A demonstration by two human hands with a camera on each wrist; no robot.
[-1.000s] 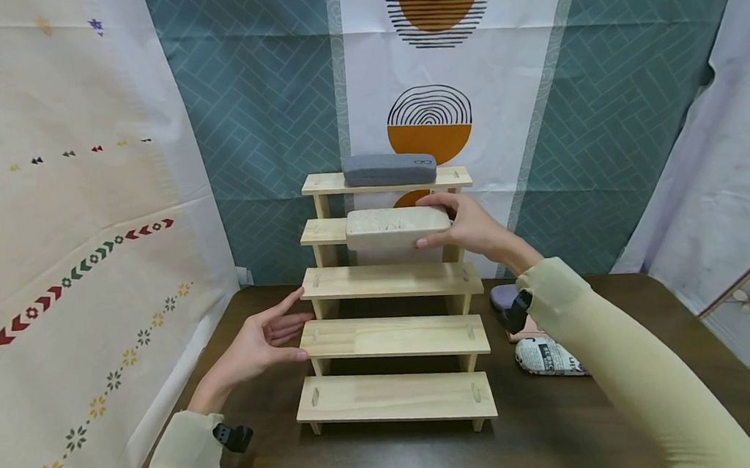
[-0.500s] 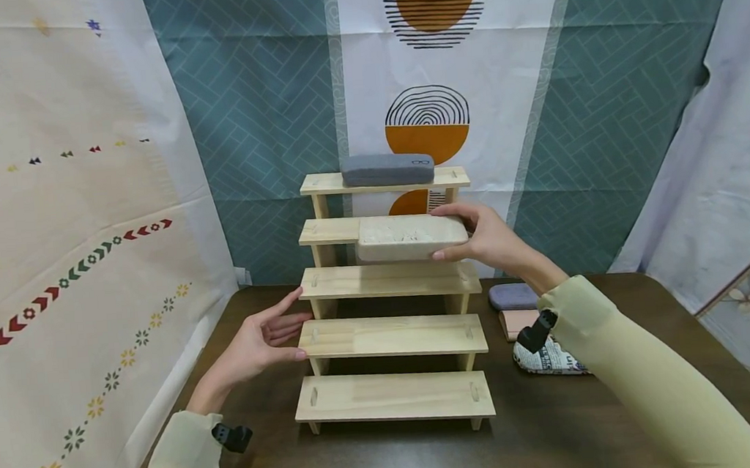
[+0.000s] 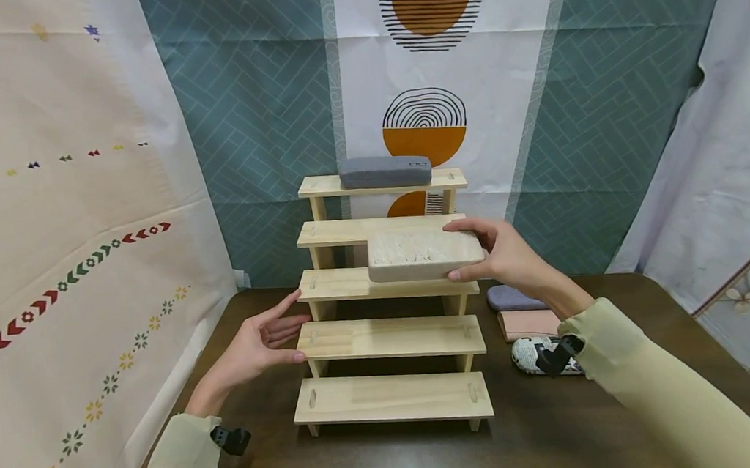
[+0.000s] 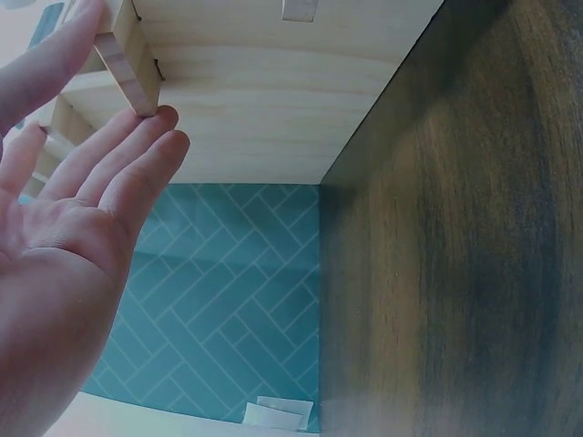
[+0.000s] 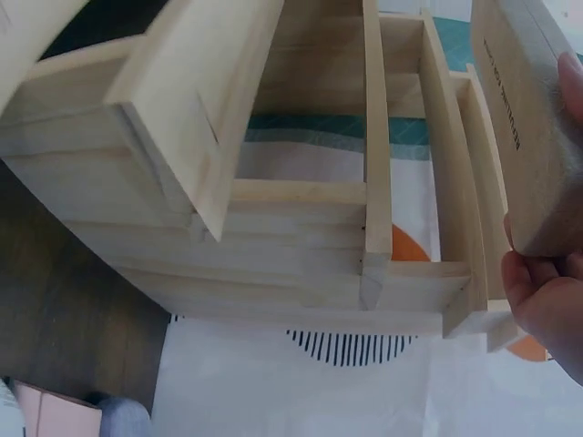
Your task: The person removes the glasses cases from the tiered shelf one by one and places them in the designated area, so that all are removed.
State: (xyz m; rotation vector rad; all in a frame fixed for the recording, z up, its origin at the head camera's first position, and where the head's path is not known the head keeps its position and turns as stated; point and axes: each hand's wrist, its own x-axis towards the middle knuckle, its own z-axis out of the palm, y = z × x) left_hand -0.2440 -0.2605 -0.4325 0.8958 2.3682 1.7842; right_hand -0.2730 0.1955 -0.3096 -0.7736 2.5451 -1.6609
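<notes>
My right hand grips the right end of a cream glasses case, thumb on the near side and fingers behind. In the head view the case overlaps the third and fourth steps of a pale wooden stepped shelf; small printed text shows on its side in the right wrist view. My left hand is at the shelf's left side, its fingers extended and its thumb by the end of the second step. The left wrist view has those fingertips right at a board's corner. A grey glasses case lies on the top step.
On the dark wooden table, right of the shelf, lie a purple case, a pink case and a newsprint-patterned case. A patterned curtain hangs behind the shelf, and a cream cloth at the left.
My right hand has drawn the cream glasses case from the fourth step toward me, down and slightly right. My left hand has stayed at the shelf's side.
</notes>
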